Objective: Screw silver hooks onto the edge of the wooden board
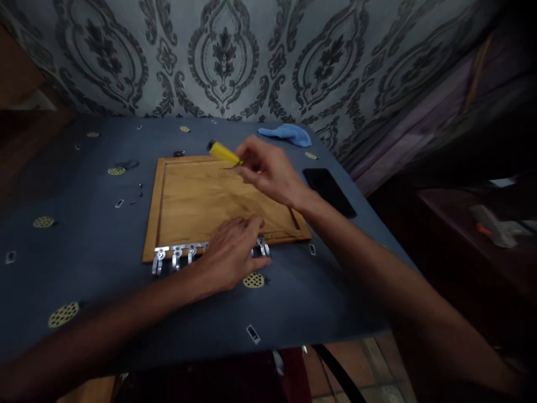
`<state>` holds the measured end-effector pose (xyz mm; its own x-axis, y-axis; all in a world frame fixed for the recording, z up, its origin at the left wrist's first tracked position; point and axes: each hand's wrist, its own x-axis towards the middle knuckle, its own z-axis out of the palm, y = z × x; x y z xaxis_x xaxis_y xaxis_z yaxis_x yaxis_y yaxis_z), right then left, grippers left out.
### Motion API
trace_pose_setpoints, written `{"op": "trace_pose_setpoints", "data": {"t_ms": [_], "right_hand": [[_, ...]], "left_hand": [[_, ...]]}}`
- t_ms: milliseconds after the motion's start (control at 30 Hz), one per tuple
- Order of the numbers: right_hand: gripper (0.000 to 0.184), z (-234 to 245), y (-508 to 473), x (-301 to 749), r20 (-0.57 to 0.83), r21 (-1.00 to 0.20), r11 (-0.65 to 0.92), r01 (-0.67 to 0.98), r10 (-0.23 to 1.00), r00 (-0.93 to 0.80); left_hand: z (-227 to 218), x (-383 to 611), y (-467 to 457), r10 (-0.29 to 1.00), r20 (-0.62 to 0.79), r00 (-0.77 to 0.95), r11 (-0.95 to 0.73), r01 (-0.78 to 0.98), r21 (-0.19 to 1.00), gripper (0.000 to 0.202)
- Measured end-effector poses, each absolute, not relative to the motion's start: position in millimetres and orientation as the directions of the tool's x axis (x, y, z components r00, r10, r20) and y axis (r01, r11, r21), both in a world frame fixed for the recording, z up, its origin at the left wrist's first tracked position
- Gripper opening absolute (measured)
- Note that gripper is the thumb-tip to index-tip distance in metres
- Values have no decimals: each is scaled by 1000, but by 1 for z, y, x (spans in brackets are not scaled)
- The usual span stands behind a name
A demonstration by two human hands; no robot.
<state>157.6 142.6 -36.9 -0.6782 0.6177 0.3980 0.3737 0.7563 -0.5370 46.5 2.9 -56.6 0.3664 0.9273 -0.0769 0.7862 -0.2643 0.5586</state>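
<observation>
A wooden board with a raised frame [188, 196] lies on the cloth-covered table. Along its near edge runs a metal rail with several hooks [177, 253]. My left hand [232, 249] rests over this rail and the board's edge, fingers stretched out and thumb apart, hiding the middle hooks. Above the far right part of the board, my right hand [268, 170] pinches a screwdriver with a yellow handle [224, 153]. The handle's black end points up and left; the hand covers part of the tool.
Small screws [140, 190] lie left of the board, and a dark small object [179, 153] sits behind it. A black phone [329, 191] and a blue cloth [289, 133] are at the right and back. A patterned wall [224, 56] closes off the far side.
</observation>
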Motion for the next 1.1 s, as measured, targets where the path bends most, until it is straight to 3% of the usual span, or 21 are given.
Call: {"op": "trace_pose_setpoints", "data": {"t_ms": [33, 100, 233, 367, 633, 900, 1100], "right_hand": [[20, -37, 135, 171, 491, -639, 707, 303, 678, -547], [20, -38, 115, 192, 533, -746, 636, 197, 748, -396], [11, -47, 75, 211, 579, -772, 601, 209, 800, -160], [13, -54, 55, 211, 573, -783, 603, 156, 795, -196], [27, -60, 54, 214, 491, -804, 547, 234, 832, -258], [16, -65, 52, 212, 498, -773, 568, 282, 819, -283], [21, -65, 52, 210, 487, -780, 559, 282, 825, -287]], "left_hand": [[-56, 47, 3, 927, -74, 367, -265, 784, 561, 41], [-56, 46, 2, 928, -73, 365, -263, 781, 566, 41], [-57, 46, 2, 932, -77, 354, -254, 789, 559, 42], [-61, 46, 2, 933, -77, 351, -261, 810, 526, 47], [-60, 47, 3, 933, -95, 348, -251, 816, 521, 49], [-64, 46, 2, 931, -63, 361, -282, 817, 503, 46], [-64, 47, 3, 927, -61, 371, -288, 806, 517, 45]]}}
